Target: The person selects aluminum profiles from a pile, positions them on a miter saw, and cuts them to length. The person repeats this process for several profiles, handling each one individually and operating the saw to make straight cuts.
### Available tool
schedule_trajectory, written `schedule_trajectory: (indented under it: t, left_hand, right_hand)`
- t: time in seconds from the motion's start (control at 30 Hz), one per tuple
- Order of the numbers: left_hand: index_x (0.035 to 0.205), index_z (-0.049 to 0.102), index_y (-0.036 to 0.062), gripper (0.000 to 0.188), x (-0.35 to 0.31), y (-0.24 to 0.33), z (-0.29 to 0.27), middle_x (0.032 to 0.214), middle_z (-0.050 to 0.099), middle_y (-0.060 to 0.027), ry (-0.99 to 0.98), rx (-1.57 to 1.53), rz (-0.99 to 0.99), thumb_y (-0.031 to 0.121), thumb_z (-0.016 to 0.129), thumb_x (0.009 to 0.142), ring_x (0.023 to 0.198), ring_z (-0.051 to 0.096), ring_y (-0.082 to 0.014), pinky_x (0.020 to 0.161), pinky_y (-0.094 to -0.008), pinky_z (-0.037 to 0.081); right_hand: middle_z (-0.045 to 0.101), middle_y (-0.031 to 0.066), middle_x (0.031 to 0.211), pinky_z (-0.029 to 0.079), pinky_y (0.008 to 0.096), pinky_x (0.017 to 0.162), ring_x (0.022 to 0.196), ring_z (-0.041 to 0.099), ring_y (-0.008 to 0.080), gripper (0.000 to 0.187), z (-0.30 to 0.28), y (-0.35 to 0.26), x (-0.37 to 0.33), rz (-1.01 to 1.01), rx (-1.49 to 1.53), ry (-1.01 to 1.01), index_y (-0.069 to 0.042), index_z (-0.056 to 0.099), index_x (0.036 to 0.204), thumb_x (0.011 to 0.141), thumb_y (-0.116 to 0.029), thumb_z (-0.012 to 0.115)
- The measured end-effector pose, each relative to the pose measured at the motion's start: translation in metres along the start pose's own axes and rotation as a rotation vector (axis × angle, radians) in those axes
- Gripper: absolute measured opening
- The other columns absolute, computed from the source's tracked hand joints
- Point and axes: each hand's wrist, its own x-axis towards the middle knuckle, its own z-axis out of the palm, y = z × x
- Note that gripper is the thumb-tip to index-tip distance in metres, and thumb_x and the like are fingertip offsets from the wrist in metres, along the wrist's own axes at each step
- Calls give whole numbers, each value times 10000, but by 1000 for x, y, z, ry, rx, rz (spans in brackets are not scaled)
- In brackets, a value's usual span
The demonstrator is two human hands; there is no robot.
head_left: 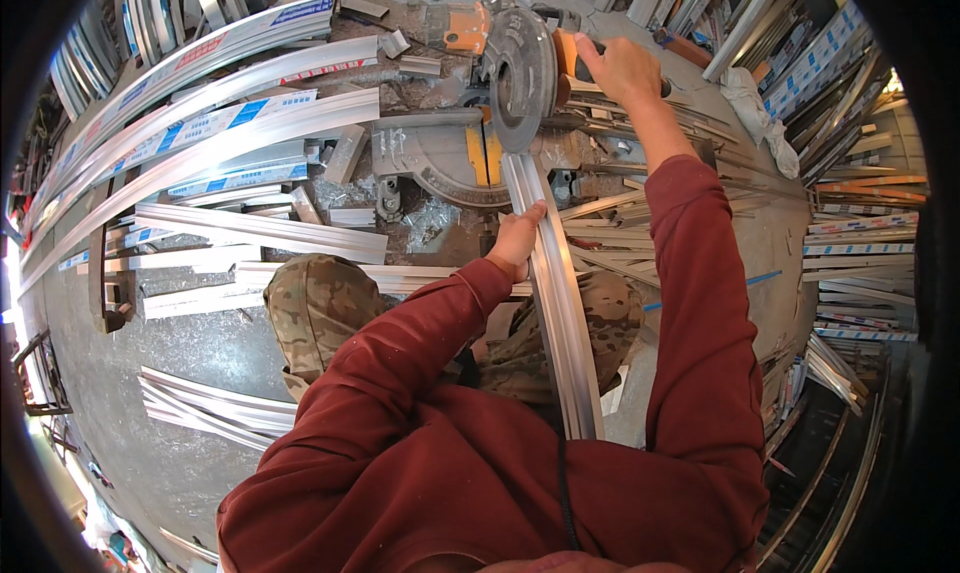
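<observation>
One metal bar [562, 313], pinched by the left hand [516, 243], runs near to far, seemingly beneath the saw [523, 83] the right hand [622, 71] clasps.

Blue labels [247, 113], red lettering [330, 70] (unreadable), on profiles [345, 54]

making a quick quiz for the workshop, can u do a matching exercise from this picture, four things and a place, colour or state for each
1. left grip
2. right grip
3. saw disc
4. sleeves

A. dark red
B. on the saw's handle
C. round and grey
D. holding a long silver profile

Pairs: 1-D, 2-B, 3-C, 4-A
</observation>
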Motion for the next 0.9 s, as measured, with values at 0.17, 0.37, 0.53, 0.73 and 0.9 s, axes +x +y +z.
schedule_trajectory:
  t: [0.17,0.37,0.53,0.73,0.9]
  left_hand:
    - [1144,549,-14,389,-3,3,1,956,666,-175,-38,8,3,342,520,991,804,675,-275,692,-421,573]
    - [1121,560,-22,377,-3,3,0,944,671,-181,-15,-5,31,330,518,991,783,675,-278,690,-418,572]
    - [1120,561,-27,381,1,3,-4,925,675,-184,-29,21,6,329,513,993,785,678,-282,690,-414,572]
    - [1108,562,-33,386,-1,3,-2,909,678,-186,-35,3,25,333,509,996,784,681,-287,686,-416,572]
    - [1108,563,-30,385,10,-4,-8,924,677,-193,12,15,27,334,513,994,782,681,-290,677,-418,572]
  right_hand:
    - [673,247,789,492,478,725,782,649,413,767,2,2,3,16,21,-1,4,729,854,881,-688,398]
    - [687,234,813,507,468,733,811,667,393,777,-1,1,9,31,10,-6,2,736,800,887,-682,377]
    - [688,234,814,508,466,734,810,668,393,775,0,2,9,20,-2,-6,5,734,798,883,-682,386]
    - [687,238,810,506,468,735,806,670,395,759,0,0,5,19,-20,9,2,735,795,879,-675,402]
    - [686,240,811,505,472,733,805,669,397,748,2,-2,3,24,4,1,-4,737,790,879,-671,410]
